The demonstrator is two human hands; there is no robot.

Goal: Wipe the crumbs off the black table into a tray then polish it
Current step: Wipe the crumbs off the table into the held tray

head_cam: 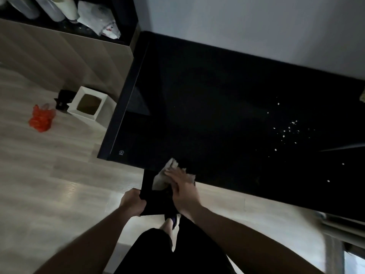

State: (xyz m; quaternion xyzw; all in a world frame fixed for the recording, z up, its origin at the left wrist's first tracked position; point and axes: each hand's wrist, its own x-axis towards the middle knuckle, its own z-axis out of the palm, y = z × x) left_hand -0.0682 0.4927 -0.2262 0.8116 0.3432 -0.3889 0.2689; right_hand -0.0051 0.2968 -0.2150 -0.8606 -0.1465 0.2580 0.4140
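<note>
Pressing a pale cloth [169, 173] flat against the near edge of the black table [217, 99], the right hand [182, 189] lies just below the centre of the frame, fingers extended over the fabric rather than curled around it; part of the cloth overhangs the edge. Directly below that edge, the left hand [132, 202] grips the left side of a black tray [150, 186], fingers wrapped over its rim, so that the tray sits just under the table lip beneath the cloth. Whether the tray touches the table cannot be told, since both are dark and merge. A scatter of white crumbs [289, 131] lies on the tabletop at the right of the frame, well apart from the cloth, with a few stray specks nearer the lower right edge. The left half of the tabletop appears bare and glossy, with a small printed mark near its lower left corner. At the left of the frame, on the pale wood floor [49, 175], stands a white open-topped box [89, 104], and near it lies an orange plastic bag [41, 119]. White bags [98, 18] rest on a dark shelf at the upper left. The person's dark-clothed legs fill the bottom centre.
</note>
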